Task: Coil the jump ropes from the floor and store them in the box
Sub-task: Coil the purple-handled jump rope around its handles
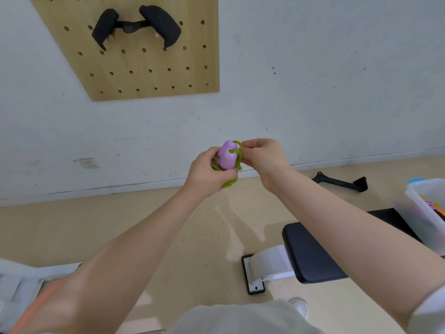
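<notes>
A jump rope (228, 157) with pink handles and a green cord is held up in front of me, its cord wound in loops around the handles. My left hand (209, 170) grips the bundle from the left and below. My right hand (262, 153) pinches a green loop at the bundle's upper right. A clear plastic box (420, 213) stands at the far right on a bench, with colourful items inside.
A black padded bench (313, 251) on a white frame stands at the lower right. A black bar (342, 182) lies on the tan floor by the wall. A wooden pegboard (144, 68) holding a black object hangs on the white wall.
</notes>
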Motion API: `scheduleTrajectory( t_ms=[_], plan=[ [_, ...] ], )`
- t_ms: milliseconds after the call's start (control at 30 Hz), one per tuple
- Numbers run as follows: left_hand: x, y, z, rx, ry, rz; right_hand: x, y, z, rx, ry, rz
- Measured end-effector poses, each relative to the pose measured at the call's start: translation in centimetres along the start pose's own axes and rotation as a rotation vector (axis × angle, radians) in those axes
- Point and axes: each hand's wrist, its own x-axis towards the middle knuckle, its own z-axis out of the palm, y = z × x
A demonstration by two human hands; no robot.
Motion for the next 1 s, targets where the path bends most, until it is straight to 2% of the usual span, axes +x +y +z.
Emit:
scheduleTrajectory(
  t_ms=[200,333,500,600,800,900,1000],
  plan=[
    [0.0,-0.3,0.0,0.105,-0.003,0.061,0.1,-0.3,-0.5,0.072,-0.131,0.072],
    [-0.1,-0.3,0.0,0.099,-0.037,0.056,0.5,-0.5,-0.6,0.014,-0.137,0.071],
    [-0.3,-0.5,-0.2,0.023,-0.153,-0.042,0.4,-0.1,-1.0,-0.243,-0.144,-0.015],
    [-0.5,-0.1,-0.4,0.037,-0.167,-0.069,0.3,-0.2,-1.0,-0.361,-0.128,-0.094],
    [-0.6,-1.3,-0.7,0.004,-0.219,-0.121,-0.3,-0.3,-1.4,-0.563,-0.235,-0.190],
    [-0.7,-1.2,-0.5,-0.045,-0.201,-0.091,-0.2,-0.2,-1.2,-0.440,-0.247,-0.220],
    [-0.5,-0.9,-0.7,-0.061,-0.201,-0.079,-0.1,0.1,-0.6,-0.368,-0.153,-0.253]
  ],
)
